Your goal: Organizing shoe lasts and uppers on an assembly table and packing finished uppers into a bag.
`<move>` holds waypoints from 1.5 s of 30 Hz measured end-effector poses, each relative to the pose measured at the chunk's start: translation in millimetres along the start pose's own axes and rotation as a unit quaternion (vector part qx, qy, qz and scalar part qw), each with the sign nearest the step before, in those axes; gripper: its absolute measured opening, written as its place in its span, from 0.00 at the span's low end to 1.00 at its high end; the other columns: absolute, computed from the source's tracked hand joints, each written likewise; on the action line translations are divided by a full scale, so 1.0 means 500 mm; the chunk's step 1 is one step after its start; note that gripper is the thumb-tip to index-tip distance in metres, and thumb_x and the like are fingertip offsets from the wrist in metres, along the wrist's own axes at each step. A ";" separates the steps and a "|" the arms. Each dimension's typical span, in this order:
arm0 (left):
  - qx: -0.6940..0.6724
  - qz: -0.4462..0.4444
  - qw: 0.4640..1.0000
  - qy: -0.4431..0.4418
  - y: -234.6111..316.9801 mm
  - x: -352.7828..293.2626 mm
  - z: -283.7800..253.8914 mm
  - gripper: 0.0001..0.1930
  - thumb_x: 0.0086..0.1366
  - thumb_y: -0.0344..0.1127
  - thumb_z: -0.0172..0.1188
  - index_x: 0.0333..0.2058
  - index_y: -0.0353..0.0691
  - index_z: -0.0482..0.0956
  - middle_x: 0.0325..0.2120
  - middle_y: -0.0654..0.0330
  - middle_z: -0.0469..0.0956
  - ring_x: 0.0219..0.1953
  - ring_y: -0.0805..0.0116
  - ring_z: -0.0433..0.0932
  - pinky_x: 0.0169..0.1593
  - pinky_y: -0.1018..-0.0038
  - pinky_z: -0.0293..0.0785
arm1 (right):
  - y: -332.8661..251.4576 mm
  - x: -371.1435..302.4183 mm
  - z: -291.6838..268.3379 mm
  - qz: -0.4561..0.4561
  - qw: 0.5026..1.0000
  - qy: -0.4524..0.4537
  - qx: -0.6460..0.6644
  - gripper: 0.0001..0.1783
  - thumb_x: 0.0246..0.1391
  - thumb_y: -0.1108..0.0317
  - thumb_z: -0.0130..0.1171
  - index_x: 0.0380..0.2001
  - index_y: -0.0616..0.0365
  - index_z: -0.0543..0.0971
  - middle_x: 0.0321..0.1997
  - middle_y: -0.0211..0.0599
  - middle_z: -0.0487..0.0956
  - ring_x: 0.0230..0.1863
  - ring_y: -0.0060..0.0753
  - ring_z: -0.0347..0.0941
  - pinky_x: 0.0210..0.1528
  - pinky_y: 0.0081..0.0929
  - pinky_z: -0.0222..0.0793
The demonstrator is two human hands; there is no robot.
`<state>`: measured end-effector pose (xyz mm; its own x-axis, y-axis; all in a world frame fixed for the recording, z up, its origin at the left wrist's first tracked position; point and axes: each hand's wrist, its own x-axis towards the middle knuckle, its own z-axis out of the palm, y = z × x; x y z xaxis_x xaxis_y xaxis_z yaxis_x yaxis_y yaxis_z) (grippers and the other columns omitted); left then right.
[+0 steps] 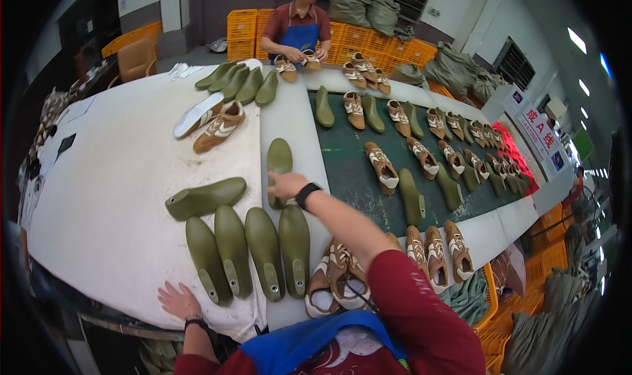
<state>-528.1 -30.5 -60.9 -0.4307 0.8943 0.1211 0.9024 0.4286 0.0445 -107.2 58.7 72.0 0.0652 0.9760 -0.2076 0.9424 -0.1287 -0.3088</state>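
Shoe last (280,154), smooth, green, foot-shaped, gripped under right hand (288,185); left hand (179,300) spread flat on white cloth (112,184)

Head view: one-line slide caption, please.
Right hand on a green shoe last, left hand spread over the white tabletop, brown-and-white sneakers lined up on the dark-green conveyor belt.

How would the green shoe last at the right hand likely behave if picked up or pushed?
The green shoe last looks stiff: its molded form shows no creases or sagging. Its smooth surface may slip slightly against the bare fingers of the right hand. Its rounded, tapering shape suggests it could rock if nudged, though probably not roll far.
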 end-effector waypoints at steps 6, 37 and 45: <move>0.038 -0.013 0.999 -0.026 0.004 0.003 -0.006 0.26 0.64 0.51 0.42 0.57 0.48 0.60 0.61 0.53 0.54 0.61 0.51 0.53 0.59 0.53 0.52 | 0.028 0.066 0.104 0.133 0.985 0.098 0.049 0.16 0.51 0.57 0.48 0.44 0.43 0.70 0.35 0.46 0.78 0.40 0.49 0.74 0.42 0.44 0.68; 0.065 0.012 0.998 -0.008 -0.015 0.014 0.024 0.27 0.63 0.57 0.40 0.57 0.50 0.61 0.59 0.53 0.58 0.59 0.50 0.57 0.56 0.52 0.57 | 0.205 -0.530 -0.032 0.022 0.998 0.003 0.062 0.13 0.48 0.58 0.52 0.33 0.48 0.81 0.31 0.42 0.79 0.34 0.46 0.76 0.37 0.40 0.71; 0.085 0.004 0.996 0.034 -0.016 0.015 0.035 0.28 0.63 0.58 0.39 0.57 0.52 0.62 0.57 0.53 0.60 0.58 0.50 0.58 0.52 0.51 0.61 | 0.100 -0.630 0.110 0.090 0.978 0.180 0.054 0.31 0.42 0.61 0.63 0.51 0.49 0.65 0.37 0.48 0.73 0.39 0.51 0.72 0.39 0.41 0.69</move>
<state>-538.9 -25.2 -77.8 -0.4168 0.8895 0.1869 0.8880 0.4425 -0.1253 -98.7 -265.0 71.1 0.3560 0.9320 0.0676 0.8661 -0.3019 -0.3985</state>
